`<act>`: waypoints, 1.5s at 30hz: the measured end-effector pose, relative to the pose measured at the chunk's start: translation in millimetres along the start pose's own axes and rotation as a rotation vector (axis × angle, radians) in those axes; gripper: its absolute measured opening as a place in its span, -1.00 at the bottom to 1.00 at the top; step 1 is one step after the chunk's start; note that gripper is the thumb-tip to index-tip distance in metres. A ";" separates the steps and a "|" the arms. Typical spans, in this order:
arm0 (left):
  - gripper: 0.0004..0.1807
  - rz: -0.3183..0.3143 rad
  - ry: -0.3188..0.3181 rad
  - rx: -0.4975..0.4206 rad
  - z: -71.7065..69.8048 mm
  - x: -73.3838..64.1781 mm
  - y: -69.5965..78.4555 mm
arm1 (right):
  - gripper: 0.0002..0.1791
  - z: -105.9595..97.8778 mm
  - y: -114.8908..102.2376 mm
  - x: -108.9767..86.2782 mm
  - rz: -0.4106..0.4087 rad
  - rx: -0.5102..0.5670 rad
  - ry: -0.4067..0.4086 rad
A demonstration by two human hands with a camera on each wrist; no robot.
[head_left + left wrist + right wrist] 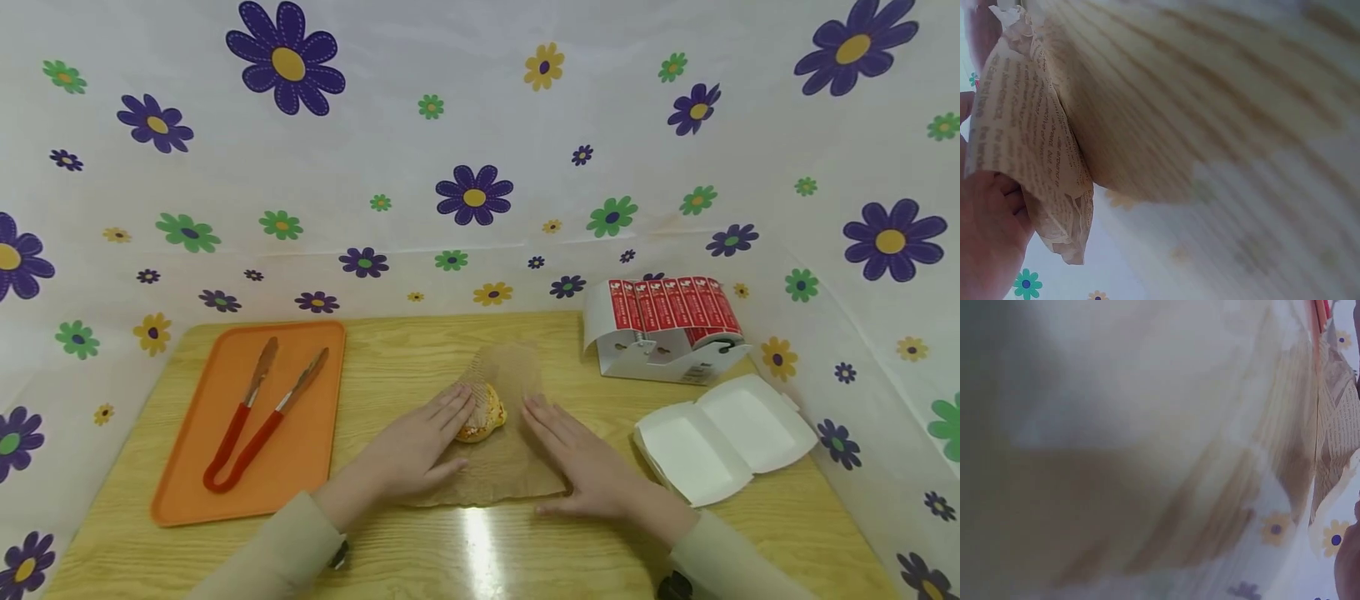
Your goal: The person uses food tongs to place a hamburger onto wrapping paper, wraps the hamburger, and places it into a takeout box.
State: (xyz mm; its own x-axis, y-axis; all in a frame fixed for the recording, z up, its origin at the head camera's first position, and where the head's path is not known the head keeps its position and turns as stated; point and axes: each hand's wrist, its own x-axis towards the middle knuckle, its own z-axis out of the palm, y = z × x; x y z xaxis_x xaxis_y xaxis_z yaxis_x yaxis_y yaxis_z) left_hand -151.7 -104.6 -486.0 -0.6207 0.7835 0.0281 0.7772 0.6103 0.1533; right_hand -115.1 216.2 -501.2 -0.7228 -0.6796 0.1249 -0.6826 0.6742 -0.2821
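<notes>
In the head view, a bun (492,410) with a yellow, speckled top lies on a sheet of brown wrapping paper (510,471). Part of the sheet is folded over the bun's left side. My left hand (420,437) presses that fold against it with fingers straight, covering much of the bun. Over the sheet's right side lies my right hand (577,462), its fingers extended. The left wrist view shows printed words on the paper (1019,119) beside the hand (988,237). At the right wrist view's edge, the paper (1340,425) appears above part of the hand (1350,562).
On the left, an orange tray (303,467) carries tongs (238,454) with red handles. An opened white clamshell box (697,450) sits to the right. Behind it stands a white holder (652,364) with several red-labelled packets (675,304). A flowered sheet (360,167) encloses the table.
</notes>
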 end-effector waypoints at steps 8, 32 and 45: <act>-0.14 0.014 -0.001 -0.007 1.6 -1.1 -5.0 | -0.16 0.3 11.7 -14.7 -0.224 -0.001 0.146; -0.39 0.027 0.096 -0.270 -3.0 1.5 -20.3 | -0.61 -4.6 0.2 54.3 -0.235 0.425 0.579; -0.44 -0.013 0.128 -0.340 2.8 -0.5 -20.6 | -0.81 13.1 -0.5 106.8 -0.040 0.391 0.628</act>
State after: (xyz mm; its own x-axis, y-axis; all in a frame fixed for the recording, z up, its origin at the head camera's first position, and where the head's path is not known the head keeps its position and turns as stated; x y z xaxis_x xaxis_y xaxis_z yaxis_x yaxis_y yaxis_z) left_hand -167.1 -117.2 -492.0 -0.6552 0.7416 0.1445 0.7037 0.5294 0.4739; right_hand -190.5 139.5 -500.2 -0.7036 -0.3291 0.6298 -0.7064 0.4204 -0.5695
